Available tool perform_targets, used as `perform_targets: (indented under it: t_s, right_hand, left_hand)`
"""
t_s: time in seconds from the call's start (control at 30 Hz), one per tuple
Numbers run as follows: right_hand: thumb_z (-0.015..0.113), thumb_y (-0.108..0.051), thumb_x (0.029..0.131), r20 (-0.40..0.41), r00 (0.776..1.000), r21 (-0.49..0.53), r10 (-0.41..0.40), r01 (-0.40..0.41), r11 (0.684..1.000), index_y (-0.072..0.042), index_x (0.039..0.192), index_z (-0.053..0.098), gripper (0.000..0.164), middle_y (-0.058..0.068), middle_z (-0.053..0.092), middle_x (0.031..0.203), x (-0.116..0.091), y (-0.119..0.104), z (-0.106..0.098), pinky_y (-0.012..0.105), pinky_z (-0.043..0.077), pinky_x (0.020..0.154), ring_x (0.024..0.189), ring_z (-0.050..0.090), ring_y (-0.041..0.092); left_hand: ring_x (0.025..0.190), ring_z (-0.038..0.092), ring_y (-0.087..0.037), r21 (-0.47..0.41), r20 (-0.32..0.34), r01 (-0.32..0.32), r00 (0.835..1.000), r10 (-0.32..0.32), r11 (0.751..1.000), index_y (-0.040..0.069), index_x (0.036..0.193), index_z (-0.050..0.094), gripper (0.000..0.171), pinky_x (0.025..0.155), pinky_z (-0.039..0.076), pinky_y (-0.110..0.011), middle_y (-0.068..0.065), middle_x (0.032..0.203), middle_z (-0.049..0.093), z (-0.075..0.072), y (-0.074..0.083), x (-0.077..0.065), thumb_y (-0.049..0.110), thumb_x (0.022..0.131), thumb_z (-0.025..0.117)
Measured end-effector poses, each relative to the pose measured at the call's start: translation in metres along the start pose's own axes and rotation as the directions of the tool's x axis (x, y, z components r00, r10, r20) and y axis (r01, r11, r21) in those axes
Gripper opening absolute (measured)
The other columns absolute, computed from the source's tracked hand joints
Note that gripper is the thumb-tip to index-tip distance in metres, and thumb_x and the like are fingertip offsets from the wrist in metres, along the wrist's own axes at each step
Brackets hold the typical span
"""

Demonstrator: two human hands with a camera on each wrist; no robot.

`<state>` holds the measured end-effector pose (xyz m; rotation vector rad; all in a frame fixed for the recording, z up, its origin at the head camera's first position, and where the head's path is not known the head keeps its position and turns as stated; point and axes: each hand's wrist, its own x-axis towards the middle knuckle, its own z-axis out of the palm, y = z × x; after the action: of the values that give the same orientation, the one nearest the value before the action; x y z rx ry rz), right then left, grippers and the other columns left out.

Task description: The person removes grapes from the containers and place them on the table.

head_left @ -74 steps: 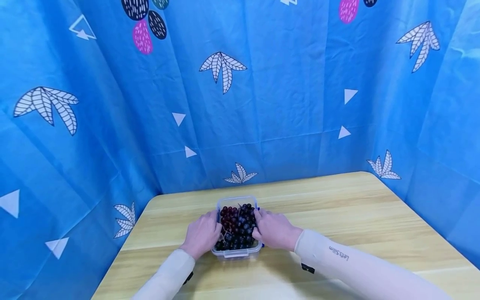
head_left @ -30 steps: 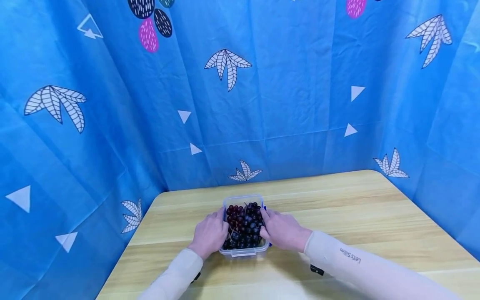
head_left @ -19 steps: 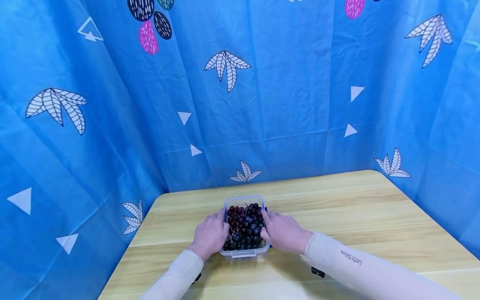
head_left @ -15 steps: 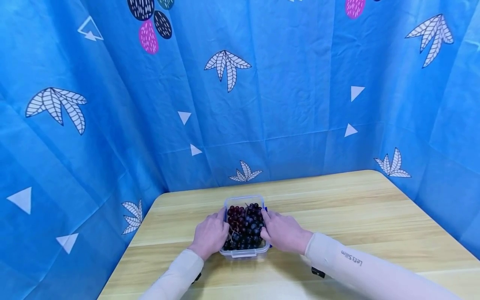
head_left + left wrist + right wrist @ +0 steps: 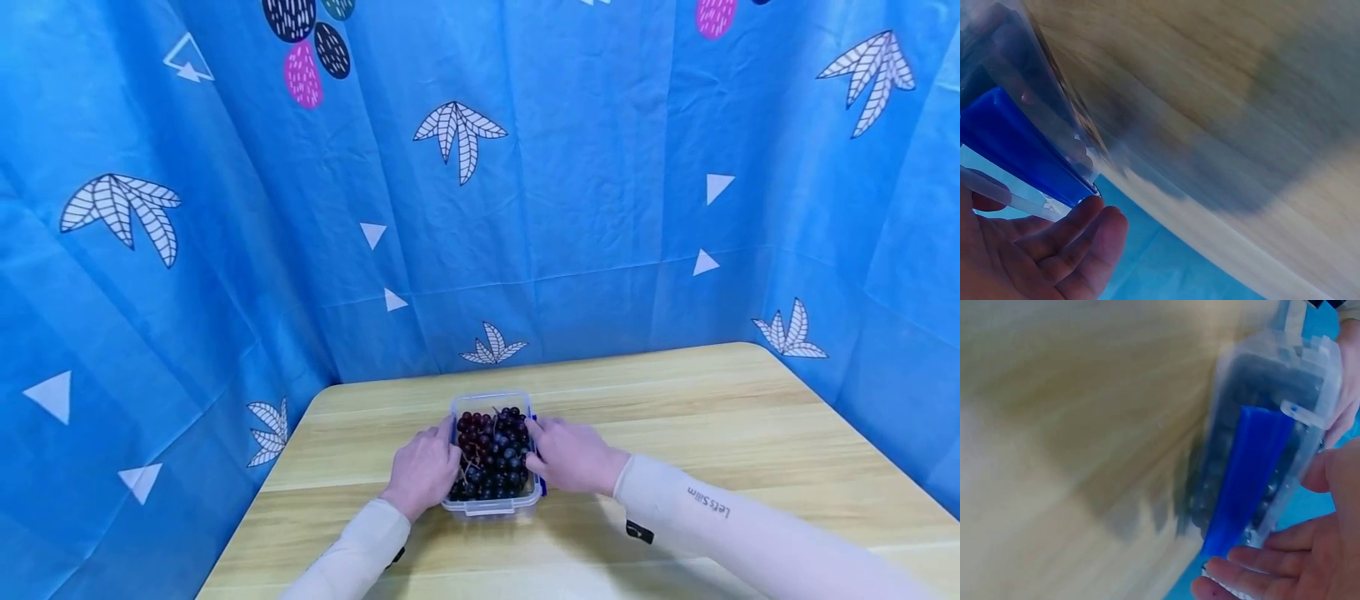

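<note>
A clear plastic food container (image 5: 491,507) with blue side latches stands on the table, filled with dark red and black grapes (image 5: 491,454). At its left side my left hand (image 5: 422,471) holds the rim, thumb on the inner side. The left wrist view shows those fingers at the end of a hanging blue latch (image 5: 1029,147). My right hand (image 5: 576,457) is beside the right wall, thumb and forefinger spread around the rim. In the right wrist view its fairly straight fingers lie close to the other blue latch (image 5: 1249,469), with the thumb near the rim.
The light wooden table (image 5: 675,400) extends to both sides of the container. Blue patterned curtains (image 5: 585,167) hang behind it and along the left and right sides.
My right hand has loosened from the container's right rim and shifted slightly to the right. The left hand keeps its hold. The head view has swung a little to the left.
</note>
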<state>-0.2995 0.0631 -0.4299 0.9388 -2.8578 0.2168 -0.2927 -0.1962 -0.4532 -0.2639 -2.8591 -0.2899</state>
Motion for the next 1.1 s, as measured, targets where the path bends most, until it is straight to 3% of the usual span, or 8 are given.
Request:
perform_targets:
  t_s: [0.17,0.33,0.5,0.73,1.0,1.1]
  right_hand:
    - [0.054,-0.04,0.099,-0.087,0.991,-0.153,-0.099,0.085,0.985,-0.003,0.136,0.061,0.053,0.018,0.063,0.134,0.006,-0.001,-0.011,0.045,0.061,0.079,0.114,0.066,0.035]
    - [0.062,-0.038,0.094,-0.127,0.969,-0.227,-0.212,0.18,0.957,-0.009,0.122,0.069,0.041,0.011,0.068,0.125,0.013,-0.009,-0.023,0.043,0.06,0.08,0.108,0.067,0.029]
    - [0.063,-0.036,0.094,-0.047,0.955,-0.182,-0.294,0.281,0.942,-0.012,0.118,0.072,0.035,0.007,0.069,0.123,0.023,-0.02,-0.037,0.041,0.06,0.082,0.11,0.066,0.025]
    - [0.063,-0.034,0.095,0.14,0.902,-0.121,-0.409,0.426,0.897,-0.017,0.122,0.071,0.033,-0.003,0.074,0.11,0.038,-0.031,-0.05,0.034,0.058,0.088,0.102,0.068,0.014]
    - [0.062,-0.033,0.097,0.27,0.867,0.05,-0.419,0.422,0.905,-0.017,0.128,0.069,0.036,-0.004,0.073,0.117,0.057,-0.048,-0.057,0.029,0.055,0.094,0.102,0.068,0.007]
    - [0.062,-0.034,0.097,0.339,0.845,0.116,-0.414,0.399,0.909,-0.019,0.12,0.072,0.029,-0.009,0.073,0.101,0.063,-0.054,-0.058,0.023,0.056,0.086,0.085,0.067,0.002]
  left_hand:
    - [0.11,0.066,-0.035,-0.006,-0.006,0.002,1.0,-0.002,1.0,0.005,0.149,0.048,0.053,0.083,0.058,-0.051,-0.019,0.126,0.067,0.0,0.0,0.0,0.027,0.101,0.045]
    - [0.109,0.067,-0.036,-0.018,-0.007,0.007,1.0,-0.008,1.0,0.006,0.149,0.047,0.053,0.08,0.058,-0.051,-0.019,0.126,0.067,-0.001,0.0,0.0,0.027,0.1,0.045]
    - [0.109,0.067,-0.036,-0.024,-0.006,0.007,1.0,-0.007,1.0,0.006,0.15,0.046,0.054,0.081,0.058,-0.051,-0.019,0.126,0.067,0.0,-0.001,0.0,0.026,0.1,0.045]
    - [0.102,0.069,-0.035,-0.022,-0.006,-0.005,1.0,0.005,1.0,0.005,0.151,0.045,0.054,0.074,0.059,-0.049,-0.019,0.122,0.069,0.002,0.001,0.001,0.027,0.101,0.045]
    - [0.105,0.069,-0.035,-0.004,-0.003,-0.006,1.0,0.006,1.0,0.003,0.15,0.046,0.053,0.077,0.059,-0.05,-0.019,0.123,0.068,0.001,0.0,0.0,0.025,0.101,0.046]
    - [0.104,0.069,-0.036,-0.004,-0.006,-0.013,1.0,0.013,1.0,0.003,0.148,0.047,0.052,0.077,0.059,-0.05,-0.019,0.121,0.069,0.001,0.0,-0.001,0.025,0.101,0.046]
